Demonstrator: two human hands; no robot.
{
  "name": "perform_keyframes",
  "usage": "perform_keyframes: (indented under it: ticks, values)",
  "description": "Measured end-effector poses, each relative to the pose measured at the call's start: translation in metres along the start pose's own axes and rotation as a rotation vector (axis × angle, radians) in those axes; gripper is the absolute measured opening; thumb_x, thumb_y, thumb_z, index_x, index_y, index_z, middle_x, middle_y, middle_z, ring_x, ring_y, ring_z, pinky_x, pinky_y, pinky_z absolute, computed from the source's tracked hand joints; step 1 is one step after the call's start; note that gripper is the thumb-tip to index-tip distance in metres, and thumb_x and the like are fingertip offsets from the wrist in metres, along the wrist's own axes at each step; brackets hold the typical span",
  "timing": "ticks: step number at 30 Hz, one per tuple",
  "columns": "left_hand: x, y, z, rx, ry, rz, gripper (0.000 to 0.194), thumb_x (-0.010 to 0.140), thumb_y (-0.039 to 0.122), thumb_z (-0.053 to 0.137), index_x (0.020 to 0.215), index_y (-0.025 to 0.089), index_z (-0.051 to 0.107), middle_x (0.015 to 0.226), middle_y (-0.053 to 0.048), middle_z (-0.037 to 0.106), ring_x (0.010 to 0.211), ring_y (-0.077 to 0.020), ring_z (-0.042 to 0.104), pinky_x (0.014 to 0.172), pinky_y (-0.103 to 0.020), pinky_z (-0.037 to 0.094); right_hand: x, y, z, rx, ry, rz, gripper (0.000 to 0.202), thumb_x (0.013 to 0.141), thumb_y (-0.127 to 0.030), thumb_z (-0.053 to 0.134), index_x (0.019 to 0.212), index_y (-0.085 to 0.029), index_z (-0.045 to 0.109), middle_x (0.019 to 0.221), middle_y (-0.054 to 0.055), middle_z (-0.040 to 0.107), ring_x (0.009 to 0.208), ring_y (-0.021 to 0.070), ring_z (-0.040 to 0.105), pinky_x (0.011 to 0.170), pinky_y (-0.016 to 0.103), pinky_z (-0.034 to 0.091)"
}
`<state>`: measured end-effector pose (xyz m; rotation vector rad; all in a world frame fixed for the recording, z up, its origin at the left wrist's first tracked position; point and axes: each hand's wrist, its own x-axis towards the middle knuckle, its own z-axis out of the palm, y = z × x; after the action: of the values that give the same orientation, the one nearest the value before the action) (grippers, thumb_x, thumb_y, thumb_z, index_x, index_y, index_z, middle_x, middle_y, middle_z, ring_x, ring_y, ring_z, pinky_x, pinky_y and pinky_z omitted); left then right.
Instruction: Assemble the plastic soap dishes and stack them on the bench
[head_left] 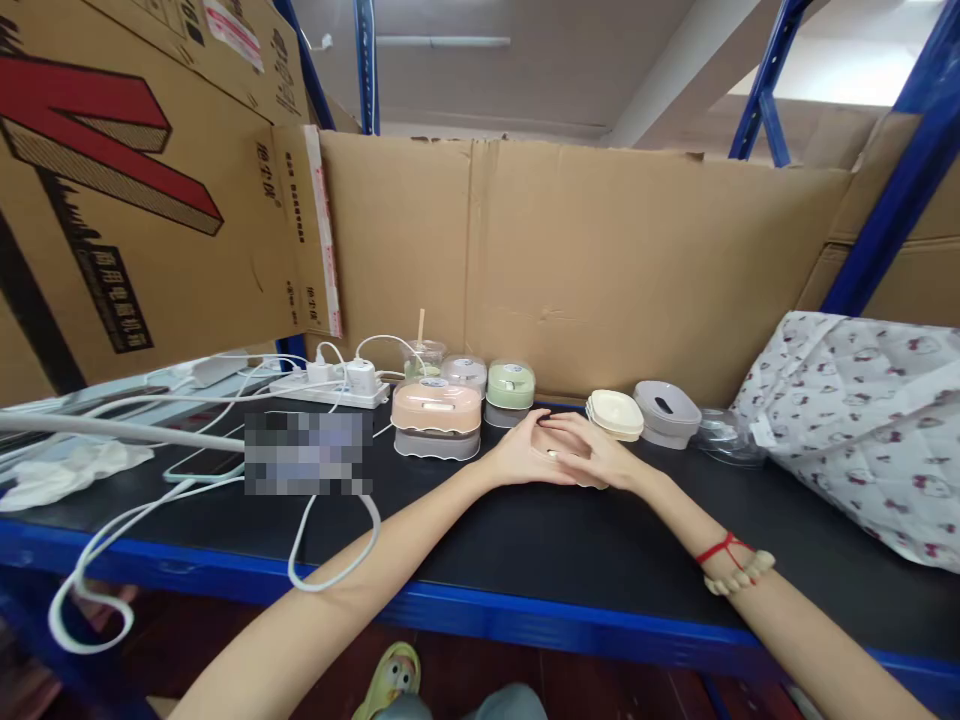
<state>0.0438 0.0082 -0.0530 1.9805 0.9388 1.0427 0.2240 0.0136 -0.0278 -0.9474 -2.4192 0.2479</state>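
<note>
Above the middle of the black table surface, my left hand [517, 452] and my right hand [609, 455] are closed round a pink plastic box part [559, 442] from both sides. A dark slot shows at its far edge, and my fingers cover much of it. To the left stands a peach box on a grey base [437, 442]. Behind it are a pale lilac box [465, 372] and a green box [511, 385]. On the right lie a cream box part [615, 412], a grey box part with a dark slot [667, 412] and a clear plastic cover [729, 436].
A white power strip [330, 388] with tangled cables and a phone [214, 460] lie at left. A cup with a straw [424, 358] stands behind the boxes. A patterned white bag [862, 430] leans at right. Cardboard [585, 260] walls the back; a blue edge [525, 620] runs in front.
</note>
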Motion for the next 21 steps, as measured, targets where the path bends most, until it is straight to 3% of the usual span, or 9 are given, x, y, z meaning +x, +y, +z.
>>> perform_keyframes:
  ticks: [2, 5, 10, 12, 16, 19, 21]
  values:
    - [-0.001, 0.001, -0.004, 0.063, -0.064, -0.049, 0.116, 0.036, 0.041, 0.086, 0.136, 0.02, 0.031, 0.139, -0.018, 0.041, 0.129, -0.0372, 0.036, 0.105, -0.054, 0.026, 0.0, -0.002, 0.004, 0.041, -0.117, 0.097, 0.062, 0.068, -0.053, 0.063, 0.122, -0.023, 0.055, 0.123, 0.012, 0.054, 0.11, 0.0286, 0.055, 0.092, 0.045, 0.045]
    - [-0.003, 0.004, -0.01, 0.153, -0.127, -0.112, 0.123, 0.033, 0.044, 0.085, 0.139, 0.021, 0.027, 0.144, -0.019, 0.032, 0.133, -0.0401, 0.028, 0.104, -0.056, 0.026, -0.004, 0.004, -0.005, 0.111, -0.178, 0.227, 0.077, 0.057, -0.049, 0.073, 0.127, -0.024, 0.052, 0.127, 0.012, 0.051, 0.114, 0.0296, 0.052, 0.094, 0.045, 0.044]
    - [-0.004, 0.005, -0.012, 0.194, -0.185, -0.077, 0.112, 0.047, 0.044, 0.081, 0.14, 0.018, 0.024, 0.133, -0.019, 0.047, 0.127, -0.0351, 0.04, 0.104, -0.05, 0.03, -0.017, 0.013, -0.029, 0.229, -0.29, 0.447, 0.093, 0.049, -0.034, 0.078, 0.134, -0.027, 0.042, 0.135, 0.011, 0.047, 0.117, 0.0294, 0.051, 0.09, 0.045, 0.047]
    - [-0.005, 0.005, -0.011, 0.242, -0.176, -0.065, 0.109, 0.046, 0.045, 0.081, 0.138, 0.018, 0.028, 0.129, -0.018, 0.052, 0.125, -0.036, 0.043, 0.104, -0.052, 0.029, -0.019, 0.012, -0.033, 0.246, -0.286, 0.456, 0.092, 0.049, -0.033, 0.077, 0.133, -0.025, 0.044, 0.137, 0.011, 0.046, 0.123, 0.0304, 0.045, 0.092, 0.044, 0.046]
    - [-0.006, 0.003, -0.009, 0.262, -0.118, -0.08, 0.103, 0.046, 0.047, 0.08, 0.135, 0.021, 0.033, 0.136, -0.017, 0.045, 0.128, -0.039, 0.038, 0.102, -0.053, 0.032, -0.021, 0.012, -0.03, 0.295, -0.221, 0.488, 0.088, 0.055, -0.045, 0.074, 0.134, -0.021, 0.043, 0.138, 0.013, 0.045, 0.122, 0.0311, 0.047, 0.093, 0.045, 0.047]
    - [-0.005, 0.001, -0.009, 0.168, -0.089, -0.041, 0.092, 0.057, 0.037, 0.077, 0.135, 0.017, 0.032, 0.132, -0.018, 0.049, 0.123, -0.0315, 0.046, 0.102, -0.047, 0.034, -0.02, 0.019, -0.026, 0.34, -0.17, 0.46, 0.08, 0.059, -0.05, 0.071, 0.131, -0.023, 0.048, 0.136, 0.01, 0.048, 0.117, 0.0304, 0.051, 0.092, 0.046, 0.047]
    - [-0.004, 0.0, -0.01, 0.103, -0.09, -0.058, 0.095, 0.056, 0.034, 0.078, 0.136, 0.015, 0.03, 0.131, -0.019, 0.049, 0.122, -0.0286, 0.047, 0.103, -0.044, 0.035, -0.019, 0.023, -0.025, 0.336, -0.146, 0.418, 0.075, 0.059, -0.05, 0.072, 0.127, -0.024, 0.052, 0.133, 0.009, 0.051, 0.12, 0.0306, 0.049, 0.096, 0.047, 0.044]
